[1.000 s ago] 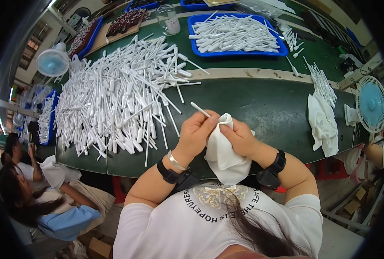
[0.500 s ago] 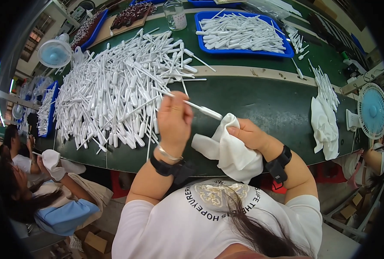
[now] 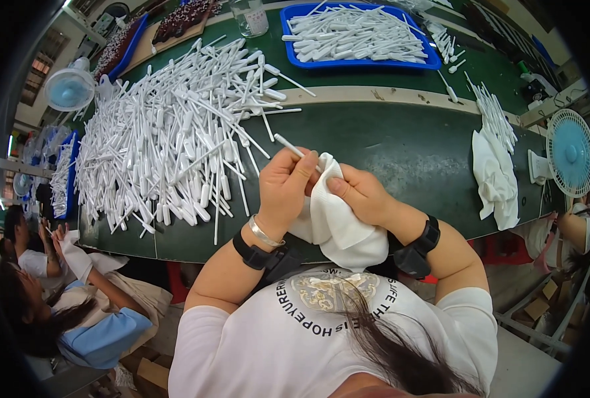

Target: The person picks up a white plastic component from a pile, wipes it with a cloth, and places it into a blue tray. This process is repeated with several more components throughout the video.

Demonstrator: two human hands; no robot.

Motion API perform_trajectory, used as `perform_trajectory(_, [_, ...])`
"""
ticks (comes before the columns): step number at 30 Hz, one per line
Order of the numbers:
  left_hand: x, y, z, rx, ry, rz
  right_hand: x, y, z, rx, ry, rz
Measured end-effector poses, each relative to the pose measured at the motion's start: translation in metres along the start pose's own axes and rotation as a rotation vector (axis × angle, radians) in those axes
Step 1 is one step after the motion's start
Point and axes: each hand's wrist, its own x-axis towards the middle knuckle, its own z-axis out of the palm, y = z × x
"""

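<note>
My left hand [image 3: 284, 188] pinches a thin white plastic stick [image 3: 290, 145] whose lower end runs into a white cloth [image 3: 338, 222]. My right hand [image 3: 361, 194] holds that cloth bunched around the stick, just above the near edge of the dark green table [image 3: 401, 142]. Both hands touch each other at the cloth. A large heap of the same white sticks [image 3: 169, 132] lies to the left of my left hand.
A blue tray [image 3: 358, 33] filled with white sticks sits at the far side. More sticks and a folded white cloth [image 3: 495, 179] lie at the right, beside a small blue fan [image 3: 569, 152]. Another fan [image 3: 69, 88] stands far left. Other people [image 3: 50, 292] sit at lower left.
My left hand, which was lifted away over the table holding the stick, has come back to the cloth; the stick's end is now inside the cloth held by my right hand.
</note>
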Motion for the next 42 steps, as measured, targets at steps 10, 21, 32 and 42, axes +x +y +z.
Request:
perform_trajectory(10, [0.009,0.002,-0.022,-0.293,0.082,-0.038,-0.004,-0.008,0.004,0.369,-0.038,0.161])
perform_trajectory(21, [0.020,0.008,-0.029,-0.301,0.139,-0.043,0.002,-0.002,-0.002,0.014,-0.051,0.047])
perform_trajectory(32, [0.006,-0.007,-0.010,0.557,-0.148,0.341,0.003,-0.003,-0.001,0.560,0.045,0.295])
perform_trajectory(42, [0.094,0.034,0.035,0.991,-0.213,0.086,0.009,0.010,-0.033,0.859,-0.174,0.381])
